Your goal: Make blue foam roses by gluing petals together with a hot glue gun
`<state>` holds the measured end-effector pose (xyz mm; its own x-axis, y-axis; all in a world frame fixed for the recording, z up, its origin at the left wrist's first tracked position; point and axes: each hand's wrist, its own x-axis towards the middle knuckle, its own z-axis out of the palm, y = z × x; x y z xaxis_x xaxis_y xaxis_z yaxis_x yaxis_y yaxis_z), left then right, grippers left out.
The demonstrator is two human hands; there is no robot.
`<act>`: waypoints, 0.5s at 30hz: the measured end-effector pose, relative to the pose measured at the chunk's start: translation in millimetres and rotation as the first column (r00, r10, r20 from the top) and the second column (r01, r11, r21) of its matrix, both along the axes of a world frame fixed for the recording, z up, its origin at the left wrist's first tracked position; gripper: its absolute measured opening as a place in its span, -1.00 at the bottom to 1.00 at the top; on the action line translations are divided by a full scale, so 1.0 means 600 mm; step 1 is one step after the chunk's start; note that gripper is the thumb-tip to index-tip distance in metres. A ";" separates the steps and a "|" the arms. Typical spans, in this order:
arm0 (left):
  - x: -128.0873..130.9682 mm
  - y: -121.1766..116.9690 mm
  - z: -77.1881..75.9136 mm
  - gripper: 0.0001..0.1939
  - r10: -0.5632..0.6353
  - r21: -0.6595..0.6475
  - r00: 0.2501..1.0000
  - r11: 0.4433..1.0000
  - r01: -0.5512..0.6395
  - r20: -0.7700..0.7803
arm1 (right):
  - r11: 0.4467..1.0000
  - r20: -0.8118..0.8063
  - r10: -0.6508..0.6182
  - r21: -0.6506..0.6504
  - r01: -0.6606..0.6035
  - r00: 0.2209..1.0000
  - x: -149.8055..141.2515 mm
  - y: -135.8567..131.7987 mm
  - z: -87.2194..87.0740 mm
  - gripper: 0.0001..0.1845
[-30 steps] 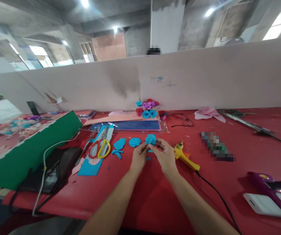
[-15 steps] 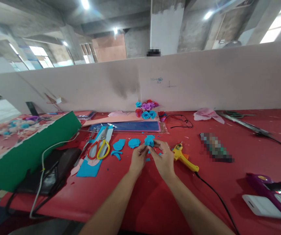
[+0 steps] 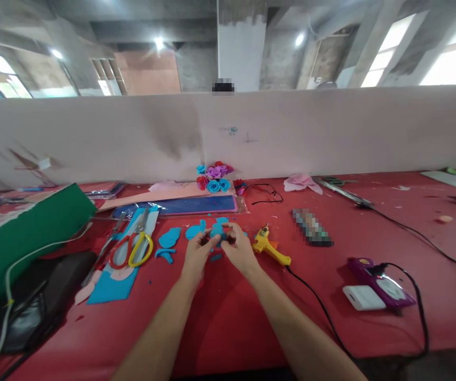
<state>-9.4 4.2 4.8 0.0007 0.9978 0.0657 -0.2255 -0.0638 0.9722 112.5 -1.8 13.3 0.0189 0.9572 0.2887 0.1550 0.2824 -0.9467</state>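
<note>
Both my hands meet over the red table (image 3: 228, 323) and pinch a small blue foam flower (image 3: 217, 231) between their fingertips. My left hand (image 3: 197, 254) grips its left side with fingers curled. My right hand (image 3: 239, 250) closes on its right side. Loose blue foam petals (image 3: 170, 237) lie just left of my hands. A yellow glue gun (image 3: 268, 248) rests on the table right beside my right hand, its black cord trailing toward me.
Scissors with red and yellow handles (image 3: 130, 248) lie on blue foam sheets (image 3: 111, 283) at left. A cluster of finished foam roses (image 3: 214, 177) sits by the white partition (image 3: 331, 132). A green sheet (image 3: 21, 233), black bag (image 3: 33, 301), white box (image 3: 363, 297) and purple device (image 3: 381, 275) flank the work area.
The camera has swung to the right, so everything sits further left in view. My hands still hold the blue flower and have turned it a little between the fingertips.
</note>
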 end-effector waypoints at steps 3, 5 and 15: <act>-0.004 -0.001 0.006 -0.76 -0.019 -0.022 0.996 1.000 0.016 -0.092 | 1.000 0.122 -0.019 -0.006 0.019 0.992 0.009 -0.014 -0.007 -0.54; -0.005 -0.002 0.009 -0.75 -0.068 -0.069 0.989 0.996 0.059 -0.131 | 1.000 0.178 -0.028 0.020 0.025 0.984 0.023 -0.026 -0.008 -0.56; -0.009 -0.004 0.021 -0.77 -0.165 -0.351 0.970 0.932 0.094 -0.177 | 0.900 0.918 -0.184 0.014 0.435 0.352 0.159 -0.058 -0.007 -0.52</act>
<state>-15.0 2.0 17.3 0.1092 0.9507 -0.2902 -0.0079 0.2927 0.9562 207.7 -36.5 8.9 0.1841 0.9721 0.1450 0.9620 -0.1479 -0.2296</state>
